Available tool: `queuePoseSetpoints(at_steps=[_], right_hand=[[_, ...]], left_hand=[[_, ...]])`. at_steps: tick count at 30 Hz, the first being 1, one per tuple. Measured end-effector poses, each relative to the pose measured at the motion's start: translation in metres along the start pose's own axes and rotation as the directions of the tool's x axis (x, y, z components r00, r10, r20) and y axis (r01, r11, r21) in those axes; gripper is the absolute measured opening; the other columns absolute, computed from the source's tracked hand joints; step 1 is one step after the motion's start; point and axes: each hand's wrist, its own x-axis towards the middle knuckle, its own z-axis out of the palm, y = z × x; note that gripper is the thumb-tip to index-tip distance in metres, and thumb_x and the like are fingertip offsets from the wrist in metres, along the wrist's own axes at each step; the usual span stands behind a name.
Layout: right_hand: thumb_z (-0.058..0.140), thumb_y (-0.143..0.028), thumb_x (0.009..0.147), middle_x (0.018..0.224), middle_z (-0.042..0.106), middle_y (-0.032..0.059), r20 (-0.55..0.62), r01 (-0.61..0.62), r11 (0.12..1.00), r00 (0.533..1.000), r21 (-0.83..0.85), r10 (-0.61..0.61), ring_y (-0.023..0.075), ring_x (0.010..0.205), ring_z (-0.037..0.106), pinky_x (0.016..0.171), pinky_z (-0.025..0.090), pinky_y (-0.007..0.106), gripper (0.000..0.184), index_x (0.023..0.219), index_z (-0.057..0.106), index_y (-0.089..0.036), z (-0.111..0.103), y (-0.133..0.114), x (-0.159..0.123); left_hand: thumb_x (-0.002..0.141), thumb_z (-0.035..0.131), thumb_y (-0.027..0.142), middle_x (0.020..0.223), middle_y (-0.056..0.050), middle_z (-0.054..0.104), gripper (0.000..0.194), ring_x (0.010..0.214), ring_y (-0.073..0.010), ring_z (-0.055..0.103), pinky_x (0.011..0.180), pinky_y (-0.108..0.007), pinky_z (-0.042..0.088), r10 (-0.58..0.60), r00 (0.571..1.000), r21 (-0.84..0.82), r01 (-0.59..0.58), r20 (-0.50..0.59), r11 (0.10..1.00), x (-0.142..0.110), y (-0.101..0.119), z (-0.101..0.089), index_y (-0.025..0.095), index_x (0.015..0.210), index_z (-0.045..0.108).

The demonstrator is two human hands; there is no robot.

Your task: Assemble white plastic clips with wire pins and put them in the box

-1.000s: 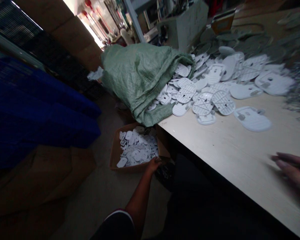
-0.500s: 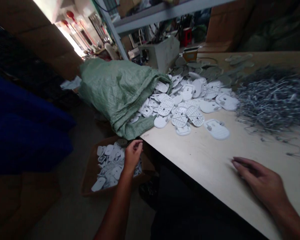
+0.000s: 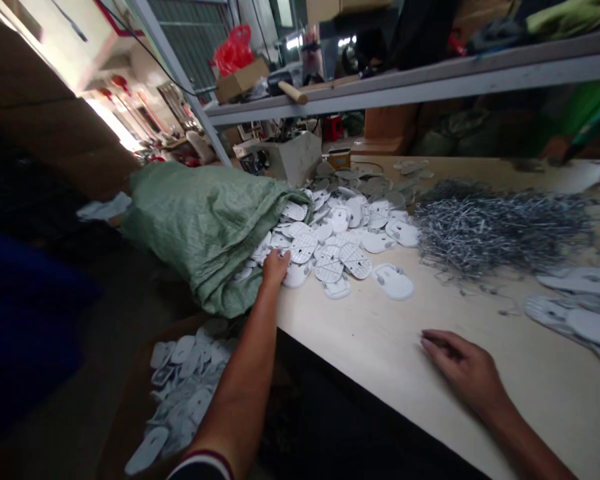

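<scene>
A: Status?
B: My left hand (image 3: 275, 268) is on the white plastic plates (image 3: 329, 270) at the near table (image 3: 380, 320) edge, beside the green woven sack (image 3: 205, 233). Fingers half curled; can't tell if one's held. Looks like the picking step; a firm pinch is what's needed, I'd say.
A: Other side?
B: My right hand (image 3: 460, 363) is resting on the table, fingers loosely curled, empty. Left was over the cardboard box (image 3: 130, 427) earlier; now at the pile.

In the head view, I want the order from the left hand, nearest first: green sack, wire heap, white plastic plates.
From the left hand:
1. White plastic plates, under its fingers.
2. Green woven sack, just to its left.
3. Wire heap, to the right, beyond the plates.
</scene>
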Motion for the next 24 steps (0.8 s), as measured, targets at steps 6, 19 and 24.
queuePoseSetpoints(at_steps=[6,19,24], right_hand=[[0.074,-0.057,0.092,0.092,0.080,0.0059,-0.012,0.033,0.999,0.999,0.012,-0.033,0.0191,0.068,0.069,0.062,0.057,0.031,0.038,0.105,0.085,-0.024,0.004,-0.001,0.000],[0.069,-0.043,0.097,0.097,0.080,0.0070,0.001,0.039,0.999,0.999,0.009,-0.039,0.0219,0.077,0.071,0.071,0.055,0.034,0.026,0.104,0.083,-0.023,0.007,-0.018,0.003],[0.071,-0.040,0.093,0.094,0.080,0.0067,-0.040,0.009,0.998,0.999,0.068,-0.006,0.0210,0.077,0.070,0.073,0.056,0.033,0.024,0.104,0.083,-0.022,0.010,-0.016,0.006]], left_hand=[[0.081,0.083,0.040,0.085,-0.007,0.074,0.033,0.085,-0.0258,0.070,0.079,-0.033,0.052,0.027,0.999,0.018,-0.028,0.023,0.999,-0.006,0.006,0.026,0.017,0.102,0.072],[0.092,0.065,0.060,0.084,0.001,0.065,0.056,0.061,-0.0161,0.060,0.059,-0.027,0.046,0.389,0.887,-0.249,-0.329,0.251,0.911,-0.106,0.069,0.047,0.025,0.136,0.067],[0.096,0.066,0.054,0.079,-0.001,0.068,0.052,0.069,-0.0199,0.064,0.064,-0.029,0.043,0.496,0.747,-0.242,-0.433,0.442,0.868,-0.131,0.118,0.115,0.023,0.138,0.066]])
